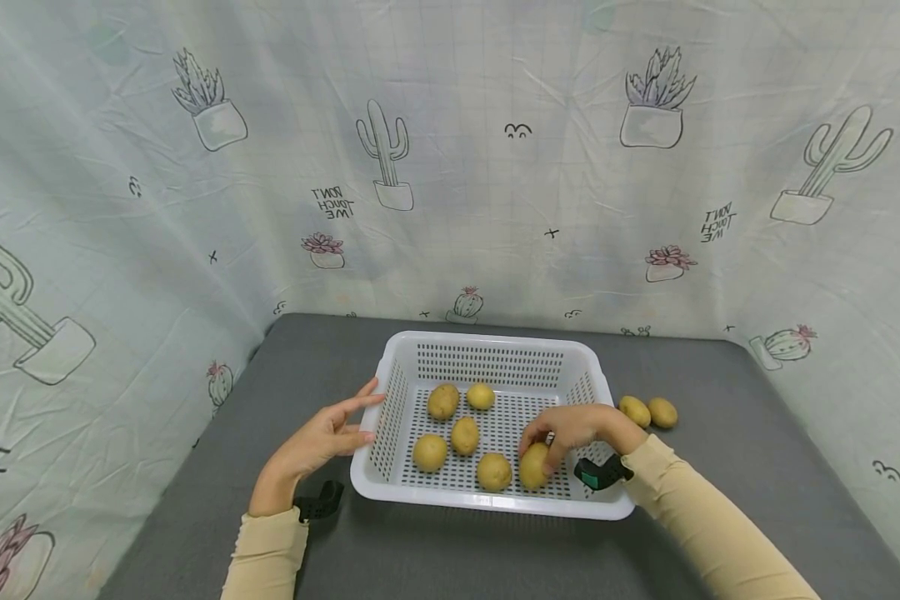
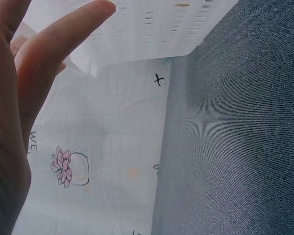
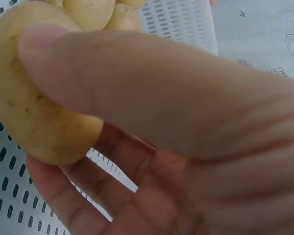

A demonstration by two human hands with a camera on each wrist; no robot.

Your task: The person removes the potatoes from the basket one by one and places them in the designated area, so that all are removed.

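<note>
Pinching a potato [image 1: 535, 468] between thumb and fingers, the person's right hand [image 1: 573, 425] is inside the white basket [image 1: 487, 502], between four and five o'clock from its centre in the head view. Five other potatoes [image 1: 465, 436] lie from six round to nearly twelve. The left hand [image 1: 317, 437], fingers spread, touches the rim at nine; two outer potatoes [image 1: 633, 411] sit beyond three.

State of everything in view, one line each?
Basket: upright, six potatoes in it
Held potato: gripped, inside basket
Five other potatoes: loose in basket
Two potatoes: outside, right of basket
Left hand: at basket's left rim
Right hand: gripping potato
Curtain: hanging, creased
</note>
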